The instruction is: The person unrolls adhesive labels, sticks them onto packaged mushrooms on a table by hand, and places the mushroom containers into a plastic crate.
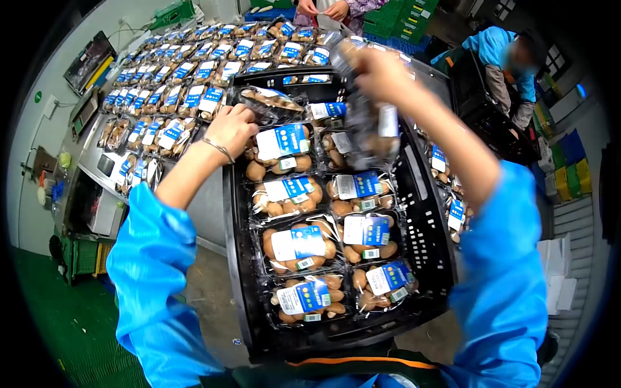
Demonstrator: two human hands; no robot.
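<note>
A black plastic crate (234, 258) stands in front of me, with film-wrapped packs of brown mushrooms in two columns. Each pack, such as this mushroom pack (298, 243), carries a blue and white label. At the crate's far left corner, the fingers of my left hand (231, 131) are curled on the edge of a tilted mushroom pack (270, 102). Over the far right part, my right hand (385, 74) grips a mushroom pack (374, 132) hanging on edge, smeared by motion. Another blurred pack (339, 53) shows beside that hand; whether I hold it too is unclear.
Rows of similar mushroom packs (206, 70) cover the metal table (210, 187) behind and left of the crate. More packs (456, 212) lie to its right. Across the table are a co-worker's hands (323, 9). At right, another person in blue (493, 48) leans by black crates (491, 116).
</note>
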